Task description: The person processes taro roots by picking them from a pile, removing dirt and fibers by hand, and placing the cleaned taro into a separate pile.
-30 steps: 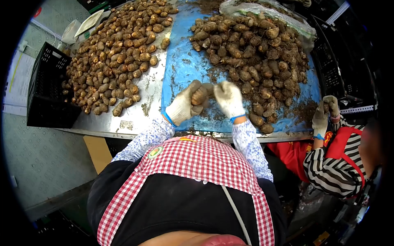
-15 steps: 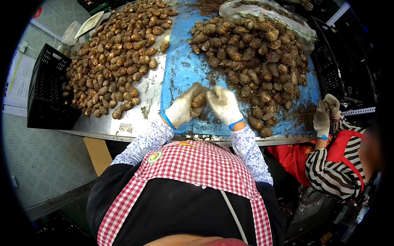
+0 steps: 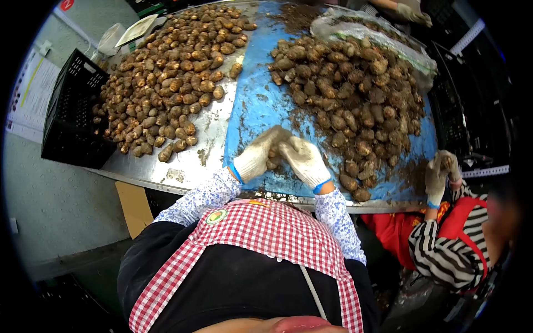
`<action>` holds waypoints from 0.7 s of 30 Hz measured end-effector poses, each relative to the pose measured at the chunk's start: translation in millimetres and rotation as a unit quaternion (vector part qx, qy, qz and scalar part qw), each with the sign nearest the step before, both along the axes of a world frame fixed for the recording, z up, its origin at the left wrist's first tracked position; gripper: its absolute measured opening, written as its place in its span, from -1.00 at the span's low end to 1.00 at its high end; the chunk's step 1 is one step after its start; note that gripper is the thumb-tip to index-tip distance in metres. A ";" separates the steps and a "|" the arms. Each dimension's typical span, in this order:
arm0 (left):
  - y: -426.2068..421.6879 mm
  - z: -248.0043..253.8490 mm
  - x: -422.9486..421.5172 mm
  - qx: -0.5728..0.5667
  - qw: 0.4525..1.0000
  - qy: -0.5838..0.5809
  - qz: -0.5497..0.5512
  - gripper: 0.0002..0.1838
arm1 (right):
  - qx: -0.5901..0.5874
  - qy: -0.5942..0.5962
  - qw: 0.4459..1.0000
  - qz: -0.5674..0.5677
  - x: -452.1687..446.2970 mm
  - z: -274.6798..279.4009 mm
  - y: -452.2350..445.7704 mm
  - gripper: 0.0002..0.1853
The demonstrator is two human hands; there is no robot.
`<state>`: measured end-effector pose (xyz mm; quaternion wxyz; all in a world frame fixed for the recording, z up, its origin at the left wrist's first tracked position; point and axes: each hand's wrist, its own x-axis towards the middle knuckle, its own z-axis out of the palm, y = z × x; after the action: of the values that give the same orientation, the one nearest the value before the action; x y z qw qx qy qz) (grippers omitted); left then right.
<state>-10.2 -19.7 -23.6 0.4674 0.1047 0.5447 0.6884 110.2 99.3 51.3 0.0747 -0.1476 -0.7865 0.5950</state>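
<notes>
In front of my apron, over the blue sheet point(image 3: 250, 119), my left hand point(image 3: 256, 156) in a dirty white glove is closed around a small brown taro point(image 3: 273, 160). My right hand point(image 3: 304, 160), gloved too, presses against the same taro with its fingers bent together. Most of the taro is covered by the gloves. To the right lies a heap of rough taros point(image 3: 355, 100) with roots and soil on them. A heap of cleaner-looking taros point(image 3: 172, 83) covers the bare metal on the left.
A black crate point(image 3: 75, 116) stands tilted at the table's left end. A clear plastic bag point(image 3: 377, 33) lies behind the right heap. At right, a co-worker's gloved hands point(image 3: 440, 175) are held together; another gloved hand point(image 3: 413, 12) shows at the top. Loose soil point(image 3: 413, 172) marks the sheet.
My right hand has moved in against my left hand and the taro, covering more of it. The view has shifted slightly, so the table appears lower and farther right.
</notes>
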 end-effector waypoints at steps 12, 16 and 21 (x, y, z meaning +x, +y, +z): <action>-8.5 31.2 -8.9 0.166 0.954 -0.247 0.021 -0.50 | 0.290 -0.023 0.953 -0.082 -8.6 -11.6 20.4 -0.84; 1.3 55.5 3.7 0.099 0.960 -0.255 0.064 -0.47 | 0.243 -0.038 0.969 -0.009 -4.3 -19.8 15.7 -0.82; -4.1 49.3 7.9 0.034 0.995 -0.098 -0.014 -0.55 | 0.076 0.062 0.994 -0.042 -9.2 -26.7 -0.8 -0.60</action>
<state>-2.3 -23.8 25.7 0.5242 0.0603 0.4712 0.7068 101.0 98.4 24.7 0.1596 -0.1371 -0.8163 0.5379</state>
